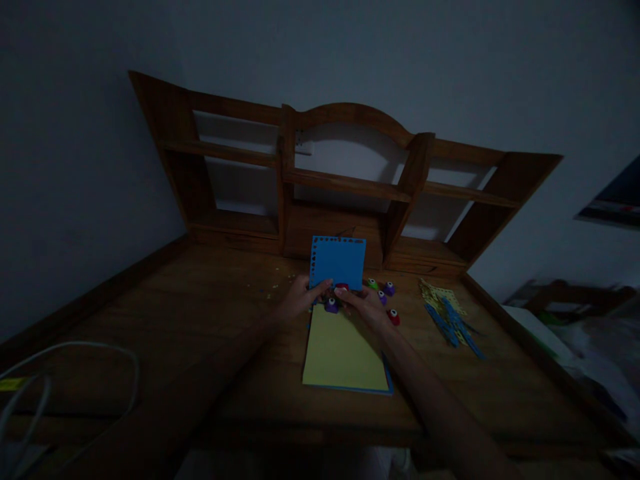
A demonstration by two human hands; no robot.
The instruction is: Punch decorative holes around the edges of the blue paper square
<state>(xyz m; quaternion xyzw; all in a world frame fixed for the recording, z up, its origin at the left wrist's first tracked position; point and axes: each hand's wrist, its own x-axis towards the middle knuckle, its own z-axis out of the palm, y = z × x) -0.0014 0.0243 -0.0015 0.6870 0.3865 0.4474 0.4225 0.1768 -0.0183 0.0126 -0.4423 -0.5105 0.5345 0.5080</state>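
Observation:
A blue sheet of paper (339, 259) with punched holes along its top and left edges is held up between my hands. My left hand (302, 295) grips its lower left part, thumb on top. In my right hand (366, 303) is a red craft punch (342, 288), its thumb on the punch at the sheet's lower edge. A purple craft punch (331, 305) lies just below, at the top of a stack of yellow paper (345, 350). Beside my right hand sit more punches: a green one (373, 284), purple ones (389, 288) and another red one (393, 317).
Cut strips of blue (453, 323) and yellow paper (434, 293) lie in a heap on the right of the wooden desk (225, 300). Small yellow scraps (273, 288) are scattered left of the sheet. A wooden shelf unit (350, 180) stands behind; a white cable (100, 345) loops at the left.

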